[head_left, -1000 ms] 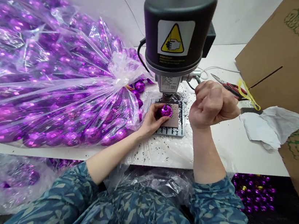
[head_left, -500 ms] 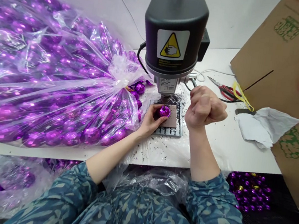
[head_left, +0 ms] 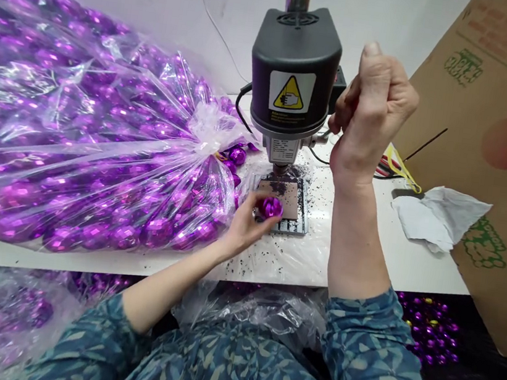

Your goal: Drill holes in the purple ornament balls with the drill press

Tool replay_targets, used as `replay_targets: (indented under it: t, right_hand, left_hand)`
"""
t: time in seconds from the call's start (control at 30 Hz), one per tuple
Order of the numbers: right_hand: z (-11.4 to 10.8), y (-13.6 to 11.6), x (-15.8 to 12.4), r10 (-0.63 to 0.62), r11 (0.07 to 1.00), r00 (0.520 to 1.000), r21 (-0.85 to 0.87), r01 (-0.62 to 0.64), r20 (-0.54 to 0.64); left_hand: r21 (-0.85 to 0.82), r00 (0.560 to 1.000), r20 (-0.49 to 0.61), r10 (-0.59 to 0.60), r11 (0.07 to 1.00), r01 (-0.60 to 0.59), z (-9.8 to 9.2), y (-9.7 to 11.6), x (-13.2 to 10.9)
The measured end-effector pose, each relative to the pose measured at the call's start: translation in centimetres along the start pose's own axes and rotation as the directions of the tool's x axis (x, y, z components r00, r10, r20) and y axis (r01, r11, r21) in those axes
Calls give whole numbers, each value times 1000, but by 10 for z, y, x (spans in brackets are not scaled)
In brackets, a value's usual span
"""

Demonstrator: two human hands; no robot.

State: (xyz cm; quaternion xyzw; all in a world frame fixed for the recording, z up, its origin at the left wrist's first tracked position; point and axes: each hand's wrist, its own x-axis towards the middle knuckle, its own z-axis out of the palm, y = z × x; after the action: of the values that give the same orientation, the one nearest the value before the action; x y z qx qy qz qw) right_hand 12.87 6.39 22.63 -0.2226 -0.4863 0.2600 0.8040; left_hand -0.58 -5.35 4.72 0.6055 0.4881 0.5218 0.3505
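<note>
My left hand (head_left: pixel 243 223) pinches a shiny purple ball (head_left: pixel 270 207) at the front edge of the small drill press's base plate (head_left: pixel 294 220). My right hand (head_left: pixel 372 109) is raised beside the dark grey drill head (head_left: pixel 293 70), fingers curled round the feed lever, most of which the hand hides. The chuck (head_left: pixel 279 170) stands above a brown pad (head_left: pixel 288 193) on the plate, with nothing under it. Dark shavings lie around the plate.
A large clear bag of purple balls (head_left: pixel 78 136) fills the left of the white table (head_left: pixel 403 259). A cardboard box (head_left: pixel 496 153) stands at right, with crumpled white paper (head_left: pixel 437 214) and red-handled scissors (head_left: pixel 385 167) beside it. More purple balls (head_left: pixel 426 328) lie below the table edge.
My right hand has risen from low beside the plate to beside the drill head. My left hand has drawn the purple ball out from under the chuck toward me.
</note>
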Motion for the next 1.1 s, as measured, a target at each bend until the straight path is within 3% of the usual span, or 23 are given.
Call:
replay_targets:
  t: [0.07, 0.1, 0.17, 0.2, 0.23, 0.27, 0.3, 0.4, 0.43, 0.5, 0.57, 0.63, 0.7, 0.8, 0.9, 1.0, 1.1]
  right_hand:
    - [-1, 1, -1, -24, 1000, 1000, 1, 24, 17]
    - [-2, 1, -2, -40, 999, 999, 6, 40, 19]
    - [-3, 3, -2, -57, 998, 998, 5, 57, 22]
    - [-4, 4, -2, -59, 998, 998, 0, 59, 20]
    - [-4, 5, -2, -64, 998, 998, -6, 64, 18]
    - [-4, 6, -1, -74, 997, 997, -13, 74, 16]
    - [-5, 8, 0, -85, 996, 996, -22, 86, 21]
    - [-8, 11, 2, -103, 993, 994, -49, 106, 47]
    - [-9, 12, 2, -92, 993, 994, -64, 96, 61]
    - [-11, 13, 2, -60, 994, 995, -85, 66, 77]
    - [-13, 13, 1, -46, 994, 995, -92, 54, 84]
    - [-13, 12, 1, -54, 994, 994, -91, 62, 92]
    - [-13, 12, 0, -64, 992, 994, -98, 73, 90]
    - [-11, 12, -1, -57, 991, 995, -120, 67, 83]
    - [-10, 11, -1, -52, 990, 995, -126, 63, 85]
    - [-9, 9, -2, -79, 993, 994, -80, 85, 71]
    - [-8, 5, -3, -86, 996, 994, -35, 88, 61]
  left_hand:
    - [91, 963, 254, 94, 989, -120, -15, 18, -32]
    - [131, 905, 414, 100, 977, -168, -22, 26, -49]
    - [203, 740, 671, 43, 949, -239, -37, 36, -78]
    - [224, 668, 744, 6, 940, -258, -43, 39, -87]
    - [227, 633, 774, -8, 937, -266, -48, 40, -90]
    - [214, 643, 766, 5, 941, -263, -53, 39, -87]
    - [197, 696, 718, 35, 948, -251, -58, 37, -76]
    - [290, 925, 370, 89, 935, -206, -70, 23, -6]
    - [416, 964, 257, 71, 892, -176, -73, 18, 25]
    - [698, 995, 99, -14, 713, -59, -74, 5, 86]
    - [879, 986, 17, -167, 473, 65, -69, -8, 133]
    - [947, 965, -16, -263, 307, 100, -62, -21, 159]
    - [964, 956, -19, -293, 247, 95, -57, -33, 169]
    - [944, 970, 35, -241, 325, 47, -60, -48, 170]
    - [836, 985, 130, -118, 547, -44, -70, -51, 165]
    - [621, 995, 103, 12, 780, -74, -78, -36, 151]
    - [301, 999, 29, 34, 953, -41, -79, -5, 119]
